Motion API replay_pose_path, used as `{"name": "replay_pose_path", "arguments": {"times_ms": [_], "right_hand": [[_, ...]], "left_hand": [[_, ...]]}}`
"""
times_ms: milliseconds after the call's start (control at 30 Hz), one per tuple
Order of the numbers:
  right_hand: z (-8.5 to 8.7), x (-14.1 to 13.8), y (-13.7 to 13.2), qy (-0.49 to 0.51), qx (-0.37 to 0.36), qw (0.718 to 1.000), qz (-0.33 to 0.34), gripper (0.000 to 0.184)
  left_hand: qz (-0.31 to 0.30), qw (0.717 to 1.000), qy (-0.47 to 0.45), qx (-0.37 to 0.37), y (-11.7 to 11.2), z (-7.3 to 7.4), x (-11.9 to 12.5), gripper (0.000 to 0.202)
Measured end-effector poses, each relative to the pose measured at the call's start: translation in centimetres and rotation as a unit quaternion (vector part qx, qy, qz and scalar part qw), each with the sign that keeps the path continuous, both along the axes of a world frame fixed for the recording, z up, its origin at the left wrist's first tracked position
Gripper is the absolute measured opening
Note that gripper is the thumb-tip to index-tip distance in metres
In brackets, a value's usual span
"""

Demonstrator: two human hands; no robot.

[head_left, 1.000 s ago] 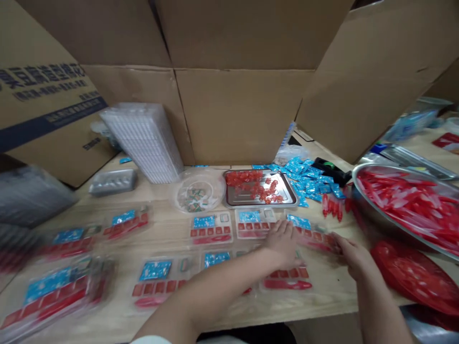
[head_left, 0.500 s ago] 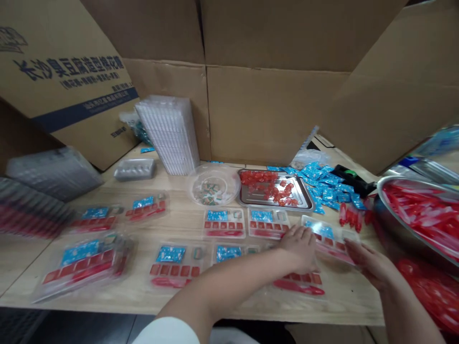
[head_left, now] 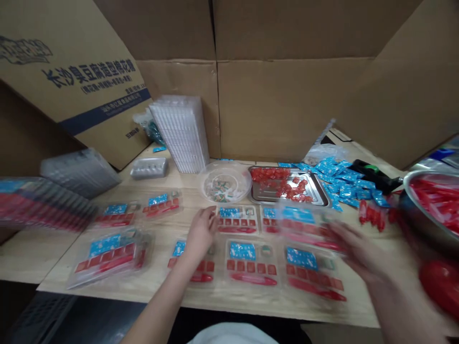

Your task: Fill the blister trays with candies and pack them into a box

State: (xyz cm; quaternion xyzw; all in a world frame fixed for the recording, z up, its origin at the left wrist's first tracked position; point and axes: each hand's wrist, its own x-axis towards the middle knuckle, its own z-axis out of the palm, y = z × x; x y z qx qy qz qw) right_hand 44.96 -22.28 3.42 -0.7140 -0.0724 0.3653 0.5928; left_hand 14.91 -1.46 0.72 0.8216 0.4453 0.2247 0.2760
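Note:
My right hand (head_left: 349,243), blurred by motion, grips the right end of a filled clear plastic tray (head_left: 297,220) with a blue sachet, red squares and a red tube-like piece. This tray is held above the table, partly covering another filled tray (head_left: 268,220). My left hand (head_left: 204,227) has its fingers bent at the left edge of a filled tray (head_left: 236,220) in the back row. Under my left forearm, a front-row tray (head_left: 206,267) is partly hidden. Two more filled trays, one in the middle (head_left: 251,263) and one to the right (head_left: 313,272), lie flat in front.
Overlapping filled trays (head_left: 107,258) lie at the left, near a leaning stack (head_left: 46,200). Behind stand stacked clear trays (head_left: 182,134), a round tub (head_left: 224,184) and a metal tray (head_left: 258,193) of red pieces. Blue sachets (head_left: 337,179) and a metal bowl (head_left: 412,200) are at right.
My left hand has moved left, from the right-hand trays to the back-row tray. My right hand has shifted its tray left and up over its neighbour. The view has turned slightly left.

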Motion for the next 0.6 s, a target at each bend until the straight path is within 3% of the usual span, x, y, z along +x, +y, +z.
{"name": "replay_pose_path", "arguments": {"times_ms": [100, 233, 367, 500, 600], "right_hand": [[-0.4, -5.3, 6.3, 0.048, 0.035, 0.991, 0.12, 0.033], [-2.3, -9.9, 11.5, -0.082, -0.002, 0.975, 0.206, 0.038], [-3.2, -11.2, 12.4, -0.187, -0.055, 0.957, 0.213, 0.038], [-2.9, -10.9, 11.8, -0.287, -0.12, 0.918, 0.246, 0.026], [-2.7, -10.6, 11.3, -0.328, -0.16, 0.893, 0.262, 0.028]], "left_hand": [[0.012, 0.999, 0.04, -0.025, 2.1, -1.1, -1.6, 0.029], [0.011, 0.994, 0.082, -0.073, 2.6, -1.1, -1.3, 0.039], [0.01, 0.988, 0.116, -0.1, 1.7, -0.6, -0.7, 0.048], [-0.003, 0.984, 0.143, -0.107, 0.7, -0.3, 0.0, 0.042], [-0.003, 0.982, 0.158, -0.106, 0.5, -0.3, 0.8, 0.043]]}}
